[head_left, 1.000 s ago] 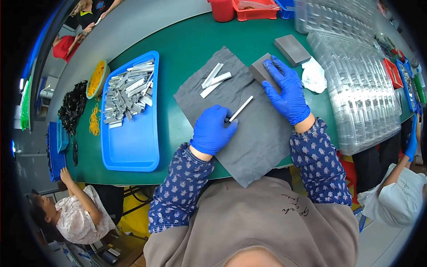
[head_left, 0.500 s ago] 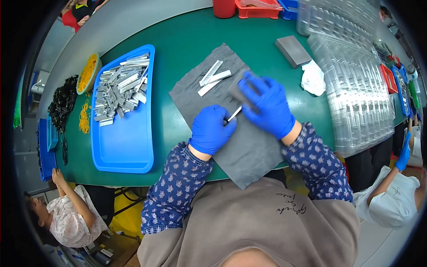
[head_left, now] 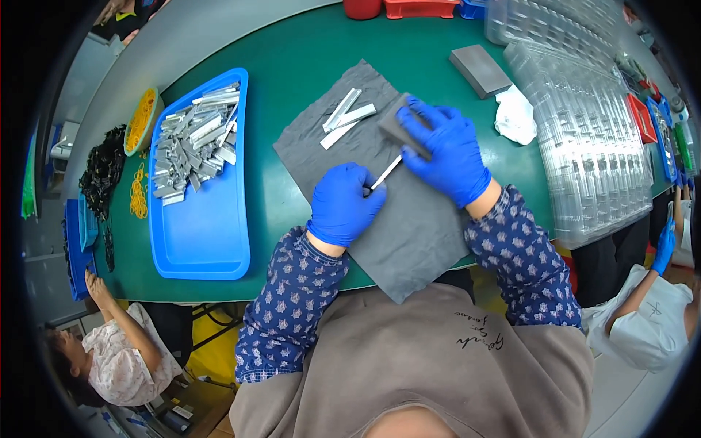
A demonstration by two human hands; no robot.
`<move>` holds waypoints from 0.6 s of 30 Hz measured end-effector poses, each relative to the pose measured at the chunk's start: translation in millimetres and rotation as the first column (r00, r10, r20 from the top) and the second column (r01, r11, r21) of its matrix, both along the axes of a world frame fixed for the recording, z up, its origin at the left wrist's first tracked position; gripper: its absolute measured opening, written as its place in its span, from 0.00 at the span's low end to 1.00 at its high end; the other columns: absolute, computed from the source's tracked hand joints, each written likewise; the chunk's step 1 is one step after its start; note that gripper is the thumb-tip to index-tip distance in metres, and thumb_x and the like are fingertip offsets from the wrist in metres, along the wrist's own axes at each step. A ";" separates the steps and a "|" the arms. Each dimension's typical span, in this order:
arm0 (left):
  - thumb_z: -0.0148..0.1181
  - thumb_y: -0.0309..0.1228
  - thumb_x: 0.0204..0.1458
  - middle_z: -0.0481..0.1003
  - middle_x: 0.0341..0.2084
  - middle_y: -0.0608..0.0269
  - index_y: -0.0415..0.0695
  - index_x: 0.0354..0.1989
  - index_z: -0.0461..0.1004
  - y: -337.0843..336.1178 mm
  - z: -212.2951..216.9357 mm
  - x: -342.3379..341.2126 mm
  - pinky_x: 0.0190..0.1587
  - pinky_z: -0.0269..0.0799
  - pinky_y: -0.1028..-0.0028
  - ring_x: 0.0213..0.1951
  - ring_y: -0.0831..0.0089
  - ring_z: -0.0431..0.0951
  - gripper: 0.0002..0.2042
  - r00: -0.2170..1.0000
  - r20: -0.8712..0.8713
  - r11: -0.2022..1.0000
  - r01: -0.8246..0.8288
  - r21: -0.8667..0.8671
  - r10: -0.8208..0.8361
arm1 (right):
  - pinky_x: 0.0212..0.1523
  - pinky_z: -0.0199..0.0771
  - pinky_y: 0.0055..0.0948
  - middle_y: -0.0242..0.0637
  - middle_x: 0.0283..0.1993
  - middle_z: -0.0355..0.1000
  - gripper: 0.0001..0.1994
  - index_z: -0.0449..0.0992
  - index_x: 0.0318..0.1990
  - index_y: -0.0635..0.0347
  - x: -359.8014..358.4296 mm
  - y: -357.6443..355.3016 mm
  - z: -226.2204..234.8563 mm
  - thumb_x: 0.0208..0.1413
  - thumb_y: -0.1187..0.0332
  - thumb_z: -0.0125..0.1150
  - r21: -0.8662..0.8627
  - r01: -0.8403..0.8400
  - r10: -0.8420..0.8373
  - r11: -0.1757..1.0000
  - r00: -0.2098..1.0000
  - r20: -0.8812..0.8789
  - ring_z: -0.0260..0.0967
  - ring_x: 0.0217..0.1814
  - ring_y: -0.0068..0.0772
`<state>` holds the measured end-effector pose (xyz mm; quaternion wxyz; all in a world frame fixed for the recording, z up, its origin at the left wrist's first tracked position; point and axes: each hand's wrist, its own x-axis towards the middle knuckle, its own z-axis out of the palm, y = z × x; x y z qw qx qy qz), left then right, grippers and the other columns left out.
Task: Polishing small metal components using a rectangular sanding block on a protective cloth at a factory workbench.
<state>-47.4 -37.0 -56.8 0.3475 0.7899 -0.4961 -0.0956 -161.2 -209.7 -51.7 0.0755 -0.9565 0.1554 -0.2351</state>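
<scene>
Both my hands wear blue gloves over a dark grey cloth [head_left: 409, 226] spread on the green table. My left hand [head_left: 342, 203] pinches the near end of a thin silver metal strip [head_left: 386, 172] against the cloth. My right hand [head_left: 447, 150] grips a dark grey rectangular block [head_left: 395, 121] whose lower edge meets the far end of the strip. Three more silver strips [head_left: 347, 117] lie on the cloth's far part.
A blue tray [head_left: 208, 226] at the left holds a pile of several metal strips [head_left: 196, 139]. Clear plastic trays [head_left: 599, 131] are stacked at the right. Another grey block [head_left: 480, 70] and a white rag [head_left: 515, 113] lie beyond. Other people sit at lower left and right.
My right hand took up the grey block and brought it down to the strip. My left hand keeps holding the strip on the cloth.
</scene>
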 end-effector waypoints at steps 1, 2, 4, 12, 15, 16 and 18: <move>0.62 0.34 0.44 0.70 0.19 0.57 0.44 0.21 0.73 -0.6 -1.5 0.9 0.29 0.67 0.62 0.25 0.58 0.72 0.08 1.000 -0.022 1.000 0.001 0.008 -0.001 | 0.56 0.65 0.42 0.39 0.62 0.65 0.26 0.73 0.56 0.50 -1.6 -9.7 -3.6 0.46 0.62 0.64 0.040 0.023 -0.025 0.999 0.999 0.040 0.64 0.56 0.51; 0.62 0.34 0.44 0.70 0.19 0.57 0.44 0.21 0.73 -1.7 -1.7 1.2 0.29 0.67 0.62 0.25 0.58 0.72 0.08 1.000 -0.016 1.000 0.010 0.005 -0.010 | 0.56 0.65 0.42 0.39 0.62 0.65 0.26 0.73 0.56 0.50 -3.9 -19.9 -9.5 0.46 0.62 0.64 0.037 0.032 -0.034 0.999 0.998 0.046 0.64 0.56 0.51; 0.65 0.33 0.44 0.71 0.18 0.58 0.42 0.22 0.74 -1.7 -2.5 -1.6 0.27 0.67 0.68 0.22 0.64 0.73 0.09 0.999 0.039 1.000 0.006 -0.023 -0.005 | 0.59 0.64 0.40 0.45 0.59 0.67 0.25 0.74 0.56 0.53 -9.3 -35.8 -19.8 0.47 0.65 0.65 0.246 -0.010 -0.051 0.969 0.969 0.241 0.65 0.58 0.50; 0.65 0.38 0.45 0.71 0.23 0.57 0.42 0.28 0.75 5.0 4.0 -4.5 0.32 0.68 0.64 0.28 0.59 0.72 0.12 0.999 0.019 0.999 0.042 0.001 -0.042 | 0.62 0.62 0.36 0.44 0.60 0.67 0.25 0.73 0.57 0.53 -11.1 -34.0 -15.4 0.48 0.68 0.66 0.301 -0.038 -0.052 0.953 0.957 0.285 0.64 0.60 0.45; 0.66 0.39 0.45 0.72 0.27 0.56 0.42 0.31 0.75 5.4 2.8 -4.7 0.35 0.69 0.65 0.31 0.59 0.72 0.13 0.999 0.030 0.999 0.034 -0.026 -0.034 | 0.63 0.62 0.36 0.43 0.61 0.66 0.25 0.73 0.57 0.52 -11.7 -35.4 -11.7 0.48 0.68 0.66 0.313 -0.039 -0.054 0.949 0.958 0.282 0.64 0.60 0.44; 0.66 0.38 0.44 0.72 0.28 0.56 0.42 0.32 0.75 5.2 2.2 -4.5 0.36 0.69 0.65 0.32 0.59 0.72 0.13 0.996 0.083 0.998 0.039 -0.043 -0.035 | 0.63 0.62 0.36 0.43 0.61 0.66 0.25 0.73 0.57 0.52 -12.3 -36.1 -12.0 0.48 0.68 0.66 0.314 -0.055 -0.045 0.948 0.953 0.301 0.63 0.61 0.43; 0.66 0.38 0.44 0.72 0.29 0.56 0.42 0.32 0.75 5.6 1.5 -4.3 0.36 0.69 0.64 0.33 0.58 0.72 0.13 0.988 0.148 0.998 0.047 -0.039 -0.041 | 0.63 0.62 0.36 0.42 0.61 0.66 0.25 0.73 0.57 0.52 -10.7 -34.0 -10.0 0.48 0.68 0.66 0.317 -0.078 -0.029 0.945 0.948 0.318 0.63 0.61 0.43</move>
